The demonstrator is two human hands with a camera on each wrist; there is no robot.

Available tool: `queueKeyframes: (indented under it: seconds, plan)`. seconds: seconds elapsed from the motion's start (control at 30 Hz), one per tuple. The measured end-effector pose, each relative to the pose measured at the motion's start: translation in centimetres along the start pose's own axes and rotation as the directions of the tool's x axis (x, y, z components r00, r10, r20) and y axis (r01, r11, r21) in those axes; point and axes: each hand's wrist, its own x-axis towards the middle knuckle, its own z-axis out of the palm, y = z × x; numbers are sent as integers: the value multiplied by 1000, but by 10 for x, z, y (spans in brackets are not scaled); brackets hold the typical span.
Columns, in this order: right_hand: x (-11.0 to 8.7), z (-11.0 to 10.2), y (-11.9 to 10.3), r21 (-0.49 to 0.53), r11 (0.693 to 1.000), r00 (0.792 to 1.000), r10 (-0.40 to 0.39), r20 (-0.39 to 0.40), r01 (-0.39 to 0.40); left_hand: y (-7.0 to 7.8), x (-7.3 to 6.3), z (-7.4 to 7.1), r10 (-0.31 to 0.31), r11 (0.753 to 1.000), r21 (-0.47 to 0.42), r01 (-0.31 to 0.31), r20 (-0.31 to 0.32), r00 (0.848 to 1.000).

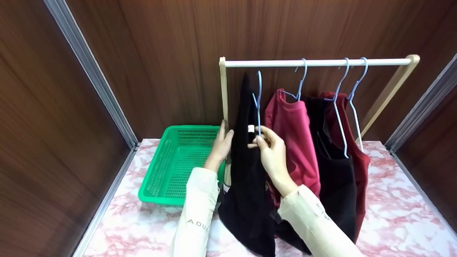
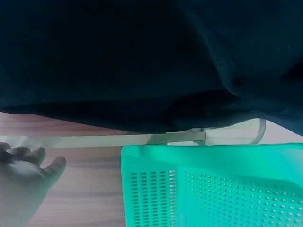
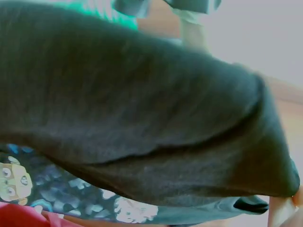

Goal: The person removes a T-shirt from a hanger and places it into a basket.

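Observation:
My right hand [image 1: 274, 153] pinches one arm of a light blue clothes hanger [image 1: 259, 89] that carries a black garment [image 1: 246, 171]. The hook of this hanger stands just below the white rail [image 1: 264, 64] in the head view. A small white label [image 1: 251, 128] shows at the garment's neck. My left hand [image 1: 220, 146] is at the rack's left wooden post [image 1: 224, 89], fingers fairly straight, beside the black cloth. In the left wrist view dark cloth fills the top, above the left hand [image 2: 23, 184]. The right wrist view shows the black garment [image 3: 142, 104] across its middle.
A green perforated basket [image 1: 153, 171] stands left of the rack on a marbled surface [image 1: 125, 228]. Right along the rail hang a pink-red garment [image 1: 294, 125], another black garment [image 1: 337, 189] and a dark red one [image 1: 362, 178]. Brown wood-grain panels [image 1: 160, 53] enclose the space.

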Motion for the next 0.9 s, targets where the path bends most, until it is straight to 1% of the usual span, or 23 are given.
queueKeyframes:
  seconds: [0.07, 0.13, 0.2, 0.27, 0.3, 0.33, 0.37, 0.4, 0.43, 0.47, 0.5, 0.53, 0.6, 0.63, 0.67, 0.7, 0.73, 0.77, 0.8, 0.83, 0.87, 0.9]
  plan:
    - [-6, -2, 5, -4, 1000, 1000, -2, -9, 2, 1, -1, 0, -8, 1000, 9, 8, 4, 1000]
    - [-12, -4, 10, 2, 1000, 1000, -4, -18, 4, 2, -2, -1, -6, 999, 49, 7, -6, 1000]
    - [-17, -6, 16, 16, 1000, 1000, -4, -29, 4, 3, -3, 0, 21, 993, 114, -16, -40, 999]
    - [-22, -8, 23, 35, 999, 998, -4, -57, 6, 6, -3, 2, 61, 979, 200, -40, -99, 993]
    - [-24, -10, 26, 44, 999, 997, -1, -74, 4, 7, -4, 3, 96, 965, 254, -59, -135, 986]
    - [-27, -11, 30, 49, 999, 996, 3, -93, 2, 8, -4, 4, 141, 947, 309, -82, -172, 975]
    - [-29, -13, 34, 52, 999, 993, 8, -114, -2, 10, -4, 5, 196, 925, 363, -112, -204, 959]
    - [-31, -15, 37, 56, 998, 990, 14, -137, -6, 12, -5, 6, 258, 897, 419, -144, -230, 939]
    - [-33, -17, 42, 64, 998, 986, 21, -165, -11, 13, -6, 7, 325, 860, 479, -178, -243, 914]
    - [-34, -19, 46, 67, 998, 982, 28, -188, -16, 15, -7, 8, 401, 810, 544, -218, -244, 883]
    - [-36, -22, 50, 66, 998, 977, 33, -211, -19, 16, -7, 9, 481, 749, 611, -258, -231, 846]
    - [-37, -25, 54, 67, 998, 971, 35, -235, -19, 18, -7, 10, 552, 684, 667, -295, -209, 808]
    - [-40, -30, 62, 70, 998, 959, 24, -283, -5, 22, -8, 13, 677, 540, 759, -363, -134, 724]
    - [-42, -32, 66, 67, 998, 952, 18, -304, 3, 24, -8, 14, 725, 463, 796, -390, -87, 683]
    - [-43, -35, 70, 62, 998, 948, 11, -319, 9, 26, -8, 15, 764, 393, 821, -415, -40, 644]
    - [-44, -37, 73, 64, 998, 943, 5, -334, 17, 28, -9, 16, 791, 330, 837, -437, 7, 611]
    - [-46, -39, 77, 67, 997, 939, -2, -345, 27, 30, -10, 18, 808, 276, 846, -457, 53, 586]
    - [-47, -42, 80, 69, 997, 936, -7, -352, 34, 32, -11, 19, 817, 228, 851, -473, 97, 568]
    - [-48, -44, 82, 77, 996, 935, -8, -354, 38, 33, -12, 20, 817, 189, 854, -485, 138, 560]
    - [-49, -45, 85, 83, 996, 935, -9, -354, 41, 35, -13, 21, 810, 160, 854, -495, 172, 560]
    - [-50, -47, 87, 91, 995, 936, -14, -352, 49, 36, -14, 22, 801, 140, 853, -503, 202, 564]
    - [-51, -48, 88, 107, 993, 937, -17, -349, 58, 38, -15, 22, 788, 125, 852, -507, 225, 573]
